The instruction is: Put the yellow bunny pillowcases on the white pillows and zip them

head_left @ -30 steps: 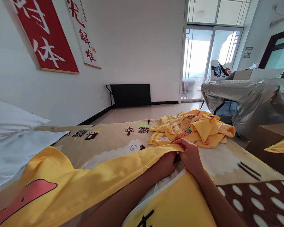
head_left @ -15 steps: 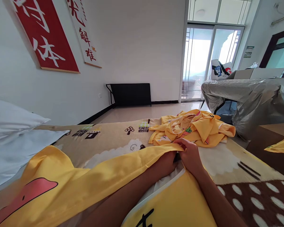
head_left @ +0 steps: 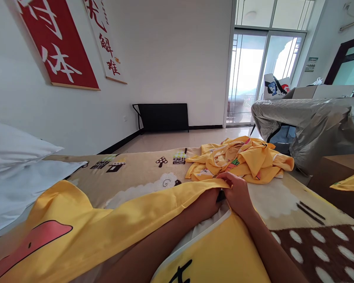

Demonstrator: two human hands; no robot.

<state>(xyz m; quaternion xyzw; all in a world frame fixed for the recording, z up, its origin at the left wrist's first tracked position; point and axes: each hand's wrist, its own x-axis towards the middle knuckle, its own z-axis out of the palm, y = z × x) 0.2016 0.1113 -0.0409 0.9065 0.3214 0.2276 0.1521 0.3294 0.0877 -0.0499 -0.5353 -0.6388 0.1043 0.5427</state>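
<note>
A yellow pillowcase (head_left: 112, 228) with a pink cartoon shape lies across my lap on the patterned blanket (head_left: 135, 173). My left hand (head_left: 208, 202) reaches inside its open end, with the fingers hidden under the cloth. My right hand (head_left: 237, 194) pinches the yellow hem at that corner, fingers closed on it. A white-edged yellow pillow (head_left: 218, 251) lies beneath my forearms, partly inside the case. Just beyond my hands sits a crumpled heap of yellow cloth (head_left: 242, 159).
White pillows (head_left: 14, 157) lie at the left against the wall. A sofa under a grey cover (head_left: 312, 122) stands at the right, with a brown box (head_left: 339, 184) in front of it. A black rack (head_left: 163, 117) and glass doors are at the far end.
</note>
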